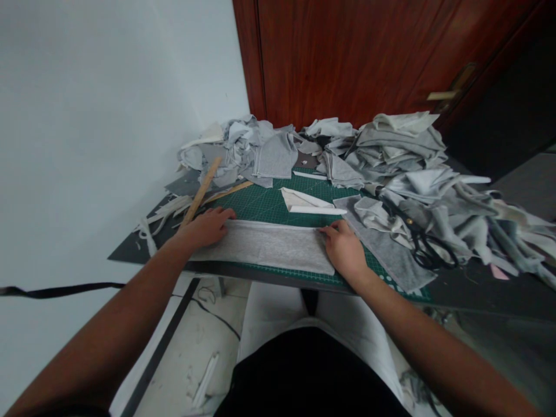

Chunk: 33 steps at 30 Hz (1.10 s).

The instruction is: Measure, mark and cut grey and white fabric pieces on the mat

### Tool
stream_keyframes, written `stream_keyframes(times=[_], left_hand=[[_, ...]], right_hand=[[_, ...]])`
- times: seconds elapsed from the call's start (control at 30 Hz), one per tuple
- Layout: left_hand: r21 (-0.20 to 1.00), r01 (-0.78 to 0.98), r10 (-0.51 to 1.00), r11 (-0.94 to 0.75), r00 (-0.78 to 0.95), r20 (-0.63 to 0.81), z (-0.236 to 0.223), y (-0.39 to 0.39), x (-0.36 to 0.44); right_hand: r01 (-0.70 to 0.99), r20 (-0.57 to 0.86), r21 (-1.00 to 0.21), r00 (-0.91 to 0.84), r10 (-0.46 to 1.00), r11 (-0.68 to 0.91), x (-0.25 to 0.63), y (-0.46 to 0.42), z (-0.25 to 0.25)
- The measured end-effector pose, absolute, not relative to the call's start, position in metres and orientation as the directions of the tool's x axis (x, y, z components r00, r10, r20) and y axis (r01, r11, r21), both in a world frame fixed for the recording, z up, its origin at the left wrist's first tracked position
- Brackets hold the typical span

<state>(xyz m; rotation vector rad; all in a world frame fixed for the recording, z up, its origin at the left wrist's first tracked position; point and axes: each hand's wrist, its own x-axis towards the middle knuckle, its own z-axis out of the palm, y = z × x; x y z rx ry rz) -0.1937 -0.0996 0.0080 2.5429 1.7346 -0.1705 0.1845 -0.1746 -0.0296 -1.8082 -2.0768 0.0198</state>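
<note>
A long folded piece of grey fabric (273,246) lies lengthwise along the near edge of a green cutting mat (260,202). At its left end my left hand (207,227) is closed on the upper edge, fingers pointing right. My right hand (346,249) pinches the upper right corner between thumb and fingers. Just beyond the strip is a smaller off-white folded cloth piece (310,202). Another flat grey fabric piece (391,258) extends out to the right of my right hand. The fabric under my left palm is hidden.
Black-handled scissors (428,246) rest among heaped cloth (460,208) on the right. More grey scraps (243,142) pile up at the back left. A wooden ruler (202,191) leans beside my left hand, near white strips (152,226). A wall and a brown door (347,58) border the table.
</note>
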Motion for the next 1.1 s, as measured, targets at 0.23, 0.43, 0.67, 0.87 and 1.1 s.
stream_keyframes(times=[0.23, 0.43, 0.67, 0.87, 1.1], left_hand=[[-0.094, 0.995, 1.000, 0.022, -0.020, 0.022, 0.015, -0.114, -0.193], [0.048, 0.965, 0.966, 0.257, -0.256, -0.039, 0.018, -0.114, -0.210], [0.054, 0.961, 0.960, 0.272, -0.268, -0.074, 0.016, -0.109, -0.227], [0.108, 0.969, 0.973, 0.221, -0.212, -0.094, 0.018, -0.107, -0.231], [0.240, 0.937, 0.965, 0.254, -0.262, 0.004, 0.008, -0.110, -0.233]], right_hand=[[0.978, 0.273, -0.029, -0.192, 0.943, 0.207, 0.178, -0.178, -0.017], [0.955, 0.137, 0.022, -0.294, 0.946, 0.294, 0.171, -0.174, -0.006], [0.933, 0.088, -0.011, -0.358, 0.930, 0.360, 0.140, -0.181, 0.001], [0.849, 0.140, -0.118, -0.500, 0.855, 0.516, 0.134, -0.174, -0.014], [0.790, 0.195, -0.255, -0.522, 0.830, 0.557, 0.143, -0.175, -0.027]])
